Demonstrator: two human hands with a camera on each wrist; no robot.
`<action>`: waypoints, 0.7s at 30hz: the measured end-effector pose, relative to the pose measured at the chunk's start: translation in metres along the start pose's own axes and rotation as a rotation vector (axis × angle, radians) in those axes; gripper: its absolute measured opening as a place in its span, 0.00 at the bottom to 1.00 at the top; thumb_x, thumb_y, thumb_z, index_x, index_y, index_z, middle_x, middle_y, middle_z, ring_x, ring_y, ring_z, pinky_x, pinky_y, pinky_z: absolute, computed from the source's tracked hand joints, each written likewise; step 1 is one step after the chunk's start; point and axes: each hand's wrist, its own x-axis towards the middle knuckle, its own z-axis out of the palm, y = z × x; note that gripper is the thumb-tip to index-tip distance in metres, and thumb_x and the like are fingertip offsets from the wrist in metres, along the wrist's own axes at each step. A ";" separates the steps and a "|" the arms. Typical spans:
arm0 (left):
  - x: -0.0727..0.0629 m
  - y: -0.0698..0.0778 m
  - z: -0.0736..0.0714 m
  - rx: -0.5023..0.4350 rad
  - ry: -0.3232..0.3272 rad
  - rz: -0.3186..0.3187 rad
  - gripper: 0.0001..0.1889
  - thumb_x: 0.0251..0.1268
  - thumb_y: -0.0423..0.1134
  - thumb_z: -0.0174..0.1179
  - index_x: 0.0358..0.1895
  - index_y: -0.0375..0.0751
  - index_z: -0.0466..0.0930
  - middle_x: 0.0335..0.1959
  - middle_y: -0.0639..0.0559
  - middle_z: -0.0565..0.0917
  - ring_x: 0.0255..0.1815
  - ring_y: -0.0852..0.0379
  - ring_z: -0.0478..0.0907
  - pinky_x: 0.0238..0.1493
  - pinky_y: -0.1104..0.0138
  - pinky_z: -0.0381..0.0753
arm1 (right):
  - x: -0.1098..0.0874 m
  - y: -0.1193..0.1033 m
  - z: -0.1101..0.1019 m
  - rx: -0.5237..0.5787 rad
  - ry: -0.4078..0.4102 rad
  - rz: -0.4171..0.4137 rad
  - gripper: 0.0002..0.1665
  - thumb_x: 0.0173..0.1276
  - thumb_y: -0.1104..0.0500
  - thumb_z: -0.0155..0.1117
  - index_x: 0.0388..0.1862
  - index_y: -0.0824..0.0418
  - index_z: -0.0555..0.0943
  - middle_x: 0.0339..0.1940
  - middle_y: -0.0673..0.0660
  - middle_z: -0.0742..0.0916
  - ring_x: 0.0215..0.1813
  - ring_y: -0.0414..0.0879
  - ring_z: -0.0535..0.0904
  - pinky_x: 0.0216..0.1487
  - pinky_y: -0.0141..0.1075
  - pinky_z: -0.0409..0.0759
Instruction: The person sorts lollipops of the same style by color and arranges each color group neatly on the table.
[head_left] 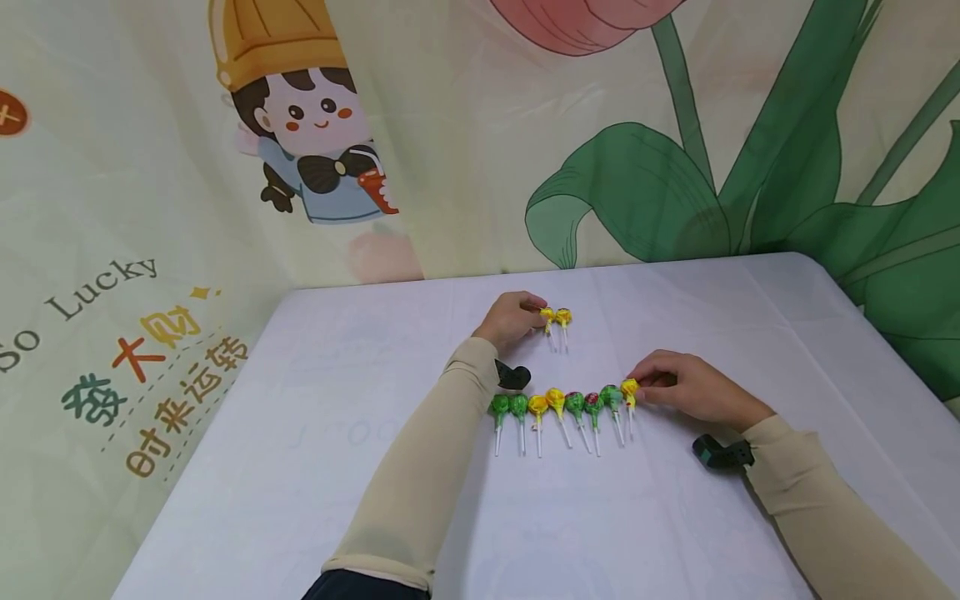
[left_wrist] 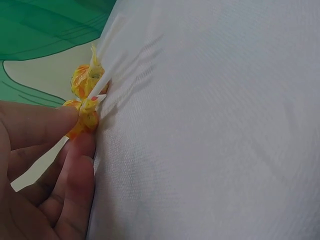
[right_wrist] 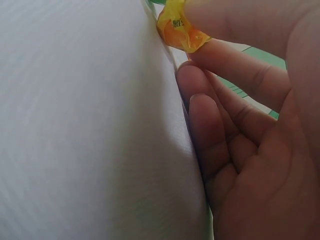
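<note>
My left hand [head_left: 513, 320] pinches a yellow-wrapped lollipop [left_wrist: 86, 118] between thumb and finger, at the back of the table. Right beside it lies a second yellow lollipop [head_left: 563, 317], its white stick toward me. Farther forward and to the right, my right hand [head_left: 690, 385] pinches the yellow lollipop [right_wrist: 181, 29] at the right end of a row. That row holds several lollipops side by side, sticks toward me: green lollipops [head_left: 518, 406], yellow lollipops [head_left: 555, 399] and green-and-red lollipops [head_left: 574, 403]. My left forearm comes close to the row's left end.
A white cloth covers the table [head_left: 300, 467]. Behind it hangs a printed backdrop [head_left: 465, 150] with a cartoon figure, a flower and large green leaves. Dark wrist cameras [head_left: 722, 452] sit on both wrists.
</note>
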 end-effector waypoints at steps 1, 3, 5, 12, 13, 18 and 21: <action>-0.001 0.000 0.000 0.003 0.001 0.003 0.13 0.68 0.35 0.65 0.54 0.43 0.83 0.47 0.49 0.81 0.43 0.53 0.76 0.41 0.67 0.77 | 0.000 0.000 0.000 -0.001 0.000 -0.002 0.12 0.68 0.54 0.71 0.50 0.51 0.85 0.48 0.49 0.84 0.48 0.49 0.75 0.47 0.36 0.78; -0.001 -0.001 0.000 0.009 0.005 0.010 0.13 0.68 0.35 0.65 0.54 0.43 0.83 0.46 0.49 0.82 0.43 0.54 0.76 0.42 0.67 0.77 | 0.000 0.000 0.000 -0.003 -0.002 -0.004 0.12 0.68 0.54 0.71 0.49 0.51 0.85 0.48 0.48 0.84 0.48 0.49 0.75 0.47 0.36 0.78; -0.002 -0.001 0.000 0.015 0.008 0.007 0.14 0.68 0.35 0.65 0.55 0.43 0.84 0.46 0.50 0.82 0.43 0.54 0.76 0.42 0.67 0.76 | 0.000 0.000 0.000 -0.005 -0.003 -0.005 0.11 0.68 0.54 0.70 0.49 0.51 0.85 0.48 0.48 0.84 0.48 0.49 0.75 0.47 0.36 0.78; -0.002 -0.003 -0.003 0.007 -0.005 0.008 0.13 0.67 0.35 0.65 0.54 0.43 0.84 0.46 0.49 0.81 0.43 0.53 0.76 0.42 0.67 0.77 | 0.001 0.000 0.002 -0.002 -0.003 0.005 0.12 0.68 0.54 0.70 0.49 0.51 0.85 0.47 0.48 0.84 0.48 0.49 0.75 0.47 0.37 0.78; -0.001 -0.003 -0.003 0.000 -0.008 0.011 0.14 0.67 0.35 0.65 0.54 0.43 0.84 0.46 0.49 0.81 0.42 0.53 0.76 0.41 0.67 0.77 | 0.001 0.000 0.002 -0.001 -0.003 0.008 0.12 0.68 0.54 0.71 0.49 0.50 0.85 0.48 0.48 0.84 0.48 0.49 0.75 0.47 0.37 0.78; -0.001 -0.004 -0.004 -0.010 -0.019 0.029 0.15 0.67 0.34 0.65 0.56 0.41 0.83 0.46 0.48 0.82 0.42 0.53 0.77 0.41 0.68 0.78 | 0.000 -0.001 0.001 0.004 -0.003 0.012 0.12 0.68 0.54 0.71 0.50 0.51 0.85 0.47 0.49 0.84 0.48 0.50 0.75 0.48 0.37 0.78; -0.002 -0.003 -0.004 -0.013 -0.023 0.039 0.15 0.67 0.34 0.65 0.56 0.41 0.82 0.47 0.48 0.82 0.42 0.53 0.77 0.42 0.67 0.78 | -0.001 -0.002 0.001 0.006 -0.002 0.011 0.13 0.68 0.54 0.71 0.50 0.52 0.84 0.47 0.50 0.84 0.47 0.50 0.76 0.47 0.37 0.78</action>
